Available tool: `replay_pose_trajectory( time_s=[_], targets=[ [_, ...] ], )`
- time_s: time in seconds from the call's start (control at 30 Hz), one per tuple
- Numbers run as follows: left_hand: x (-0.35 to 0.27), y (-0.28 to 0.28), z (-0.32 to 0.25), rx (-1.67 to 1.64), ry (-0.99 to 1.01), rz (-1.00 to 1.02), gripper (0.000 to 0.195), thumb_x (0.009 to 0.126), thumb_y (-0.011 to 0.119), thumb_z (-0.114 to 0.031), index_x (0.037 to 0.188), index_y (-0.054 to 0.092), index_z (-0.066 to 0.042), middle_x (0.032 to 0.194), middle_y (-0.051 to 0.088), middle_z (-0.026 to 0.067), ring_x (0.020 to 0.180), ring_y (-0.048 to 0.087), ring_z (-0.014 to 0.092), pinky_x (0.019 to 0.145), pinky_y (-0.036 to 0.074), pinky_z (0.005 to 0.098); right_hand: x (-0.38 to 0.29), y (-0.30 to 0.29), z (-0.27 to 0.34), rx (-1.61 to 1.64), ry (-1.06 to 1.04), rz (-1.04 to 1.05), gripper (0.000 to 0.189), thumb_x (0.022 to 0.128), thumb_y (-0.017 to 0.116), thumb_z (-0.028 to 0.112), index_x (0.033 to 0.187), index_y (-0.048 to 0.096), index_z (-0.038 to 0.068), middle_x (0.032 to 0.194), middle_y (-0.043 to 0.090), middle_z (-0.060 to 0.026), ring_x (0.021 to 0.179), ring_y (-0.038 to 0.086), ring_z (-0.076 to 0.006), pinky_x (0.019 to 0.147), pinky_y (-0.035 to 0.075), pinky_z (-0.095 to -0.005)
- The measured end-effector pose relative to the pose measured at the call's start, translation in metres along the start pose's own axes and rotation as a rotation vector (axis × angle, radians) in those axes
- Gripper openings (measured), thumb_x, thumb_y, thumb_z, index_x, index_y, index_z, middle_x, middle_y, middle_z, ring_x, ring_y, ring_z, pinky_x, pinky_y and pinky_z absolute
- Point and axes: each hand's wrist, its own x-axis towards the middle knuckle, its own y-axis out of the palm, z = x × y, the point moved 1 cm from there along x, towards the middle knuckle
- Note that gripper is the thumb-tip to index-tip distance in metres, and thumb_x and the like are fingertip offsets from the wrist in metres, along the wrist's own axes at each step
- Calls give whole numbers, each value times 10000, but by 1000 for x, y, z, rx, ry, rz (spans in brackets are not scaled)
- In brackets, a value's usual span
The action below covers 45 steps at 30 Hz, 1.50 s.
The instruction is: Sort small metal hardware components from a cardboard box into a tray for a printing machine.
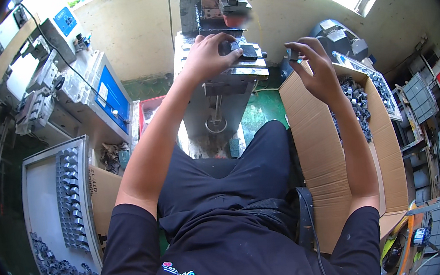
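My left hand (pixel 208 55) reaches over the slotted worktable (pixel 245 70) of a bench machine, probably a pad printer. Its thumb and forefinger close around a small grey part (pixel 235 46), seated at or just above a black fixture block (pixel 250 51). The fingers partly cover that spot. Off to the right, my right hand (pixel 316 69) is raised near the far end of an open cardboard box (pixel 312 127). Between its fingertips it pinches a small metal part (pixel 293 54). A reddish pad (pixel 234 20) hangs above the worktable, blurred at its edge.
Many small metal parts (pixel 356 97) lie in the box, with a tray (pixel 381 86) of more beside it. At left, a metal-rimmed tray (pixel 43 190) holds rowed and heaped parts. A blue-panelled machine (pixel 111 95) stands behind it. A red bin (pixel 148 111) sits by the machine base.
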Motion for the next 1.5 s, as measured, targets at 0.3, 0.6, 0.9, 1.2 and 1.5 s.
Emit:
replay_pose_trajectory(
  time_s=[0.3, 0.6, 0.9, 1.2, 1.5],
  targets=[
    [1, -3, 1, -303, -155, -220, 419, 839, 580, -363, 1028, 574, 11, 985, 623, 181, 961, 573, 306, 851, 435, 371, 44, 44, 15, 75, -44, 2, 201, 737, 704, 152, 907, 645, 65, 829, 653, -79, 841, 613, -240, 766, 467, -356],
    [0, -4, 3, -340, -232, -262, 411, 863, 551, -330, 1022, 558, 49, 915, 637, 211, 853, 628, 314, 779, 474, 374, 66, 82, 10, 213, 62, 169, 175, 738, 638, 53, 911, 632, 27, 883, 665, -120, 871, 636, -270, 795, 468, -334],
    [4, -2, 2, -369, -233, -257, 430, 866, 545, -381, 1046, 568, 9, 906, 648, 165, 839, 624, 253, 778, 462, 335, 68, 81, 6, 85, 68, 256, 209, 779, 612, 139, 970, 623, 55, 968, 648, -138, 953, 600, -302, 832, 449, -368],
    [-52, -30, 11, -604, -90, -481, 344, 876, 587, -318, 1015, 602, -4, 844, 653, 76, 796, 594, 111, 662, 437, 258, 33, 57, -53, 206, 167, 234, 346, 918, 478, 168, 1245, 496, 57, 1230, 525, -147, 1130, 517, -259, 948, 393, -336],
    [-224, -132, 105, -64, -443, -620, 387, 819, 637, -391, 974, 637, -36, 850, 638, 87, 702, 559, 131, 633, 452, 268, -126, 2, -325, -445, 828, -8, 325, 809, 625, 296, 1034, 620, 61, 936, 660, -139, 862, 631, -274, 772, 477, -368]
  ],
)
